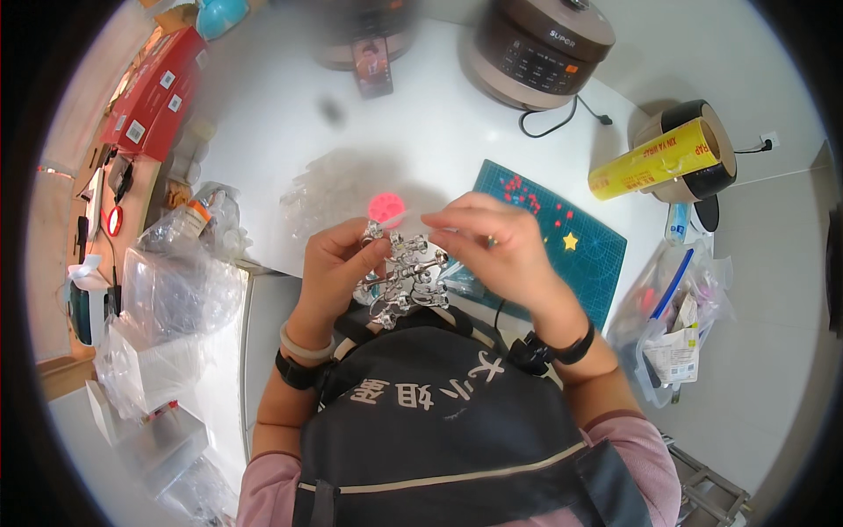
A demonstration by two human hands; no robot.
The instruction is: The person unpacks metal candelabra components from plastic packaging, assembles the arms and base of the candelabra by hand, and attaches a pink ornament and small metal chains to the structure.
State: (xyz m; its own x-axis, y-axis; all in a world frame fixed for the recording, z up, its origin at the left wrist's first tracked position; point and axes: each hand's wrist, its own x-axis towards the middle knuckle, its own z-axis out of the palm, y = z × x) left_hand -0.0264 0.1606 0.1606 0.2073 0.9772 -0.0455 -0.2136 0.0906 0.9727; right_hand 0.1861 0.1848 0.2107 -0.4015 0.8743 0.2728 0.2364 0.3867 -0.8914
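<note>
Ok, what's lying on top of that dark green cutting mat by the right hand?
On the cutting mat: a scatter of small red pieces and a yellow star. The right hand covers the mat's near left corner, so anything lying there is hidden.

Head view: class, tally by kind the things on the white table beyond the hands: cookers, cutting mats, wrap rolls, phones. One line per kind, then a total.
Cookers: 2, one in focus, one blurred
Cutting mat: 1
Wrap roll: 1
Phone: 1
Total: 5
</note>
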